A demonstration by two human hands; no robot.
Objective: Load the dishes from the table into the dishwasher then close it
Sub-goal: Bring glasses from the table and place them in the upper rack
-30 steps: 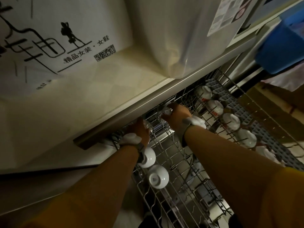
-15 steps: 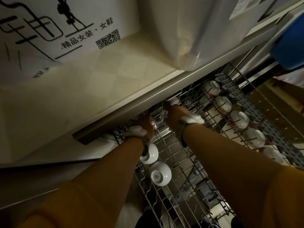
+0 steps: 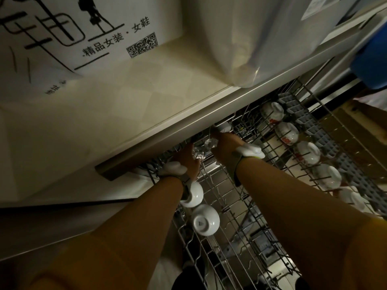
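The dishwasher's upper wire rack (image 3: 234, 197) is pulled out below the counter edge (image 3: 167, 141). Both my hands reach to its far end. My left hand (image 3: 187, 161) grips a clear glass (image 3: 198, 156) low in the rack. My right hand (image 3: 225, 143) holds a second clear glass (image 3: 209, 142); its fingertips are partly hidden under the counter edge. A white cup (image 3: 223, 127) sits just beyond them. Two upturned white bowls (image 3: 206, 219) stand by my left forearm. A row of several white bowls with red print (image 3: 287, 133) fills the rack's right side.
A grey cutlery tray (image 3: 326, 141) runs along the rack's far right. On the counter above lie a white printed bag (image 3: 62, 38) and a pale plastic bag (image 3: 240, 38). A blue object (image 3: 372, 59) is at the right edge. The scene is dim.
Both hands stay at the far end of the rack with the glasses, shifting only slightly. The camera has tilted a little.
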